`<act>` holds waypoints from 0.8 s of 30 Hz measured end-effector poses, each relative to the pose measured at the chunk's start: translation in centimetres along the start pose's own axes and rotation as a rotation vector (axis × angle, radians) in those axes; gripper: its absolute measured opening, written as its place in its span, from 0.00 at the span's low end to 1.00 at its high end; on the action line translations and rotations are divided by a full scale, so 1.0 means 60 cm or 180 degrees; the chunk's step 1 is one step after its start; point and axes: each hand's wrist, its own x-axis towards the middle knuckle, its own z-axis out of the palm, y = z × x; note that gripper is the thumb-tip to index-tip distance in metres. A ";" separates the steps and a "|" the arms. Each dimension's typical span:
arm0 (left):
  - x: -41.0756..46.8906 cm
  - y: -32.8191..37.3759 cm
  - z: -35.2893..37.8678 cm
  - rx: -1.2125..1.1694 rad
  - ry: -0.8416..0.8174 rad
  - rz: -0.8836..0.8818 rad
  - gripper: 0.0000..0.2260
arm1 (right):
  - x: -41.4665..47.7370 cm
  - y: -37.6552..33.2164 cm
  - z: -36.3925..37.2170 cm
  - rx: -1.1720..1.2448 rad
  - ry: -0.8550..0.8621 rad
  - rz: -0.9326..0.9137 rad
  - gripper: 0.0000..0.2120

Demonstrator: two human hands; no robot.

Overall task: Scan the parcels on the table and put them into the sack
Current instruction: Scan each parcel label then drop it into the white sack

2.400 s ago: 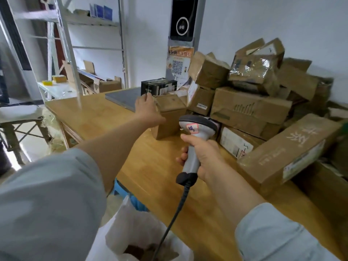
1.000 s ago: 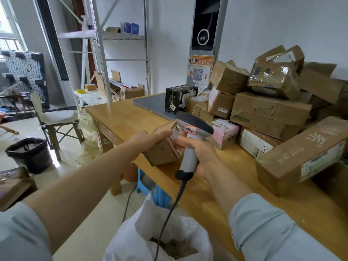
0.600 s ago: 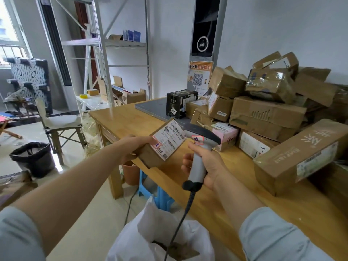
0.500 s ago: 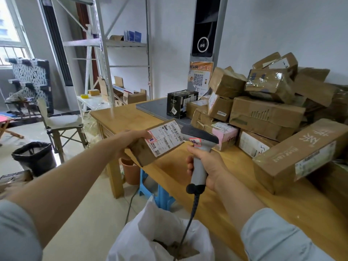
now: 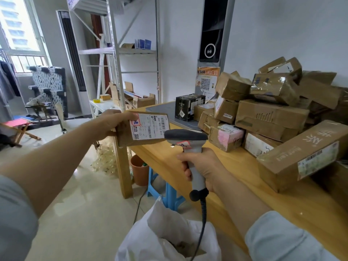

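Since half a second ago, parcel [image 5: 143,129] raised and turned more level, label now square to the camera; held off the bench [image 5: 301,204] corner over open floor; sack [image 5: 169,238] mouth open below, between the forearms; heaped boxes [image 5: 271,117] crowd the bench's far right. Left hand [image 5: 113,123] fingers curled round the parcel's left end, thumb at the label's corner; right hand [image 5: 205,166] fingers wrapped tight on the scanner [image 5: 185,135] handle; scanner head just under the parcel's lower right edge, contact not discernible.
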 end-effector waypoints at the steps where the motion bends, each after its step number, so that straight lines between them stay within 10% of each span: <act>1: -0.004 0.005 -0.010 0.0052 0.0040 0.0045 0.19 | -0.002 -0.001 0.003 0.0024 -0.0002 0.0018 0.06; 15: -0.021 -0.029 -0.055 -0.0061 0.0705 0.0433 0.53 | -0.024 -0.024 0.054 0.2068 -0.0669 0.0643 0.07; 24: -0.011 -0.042 -0.041 0.0162 0.1052 0.0628 0.41 | -0.036 -0.043 0.065 0.2617 -0.0601 0.0686 0.10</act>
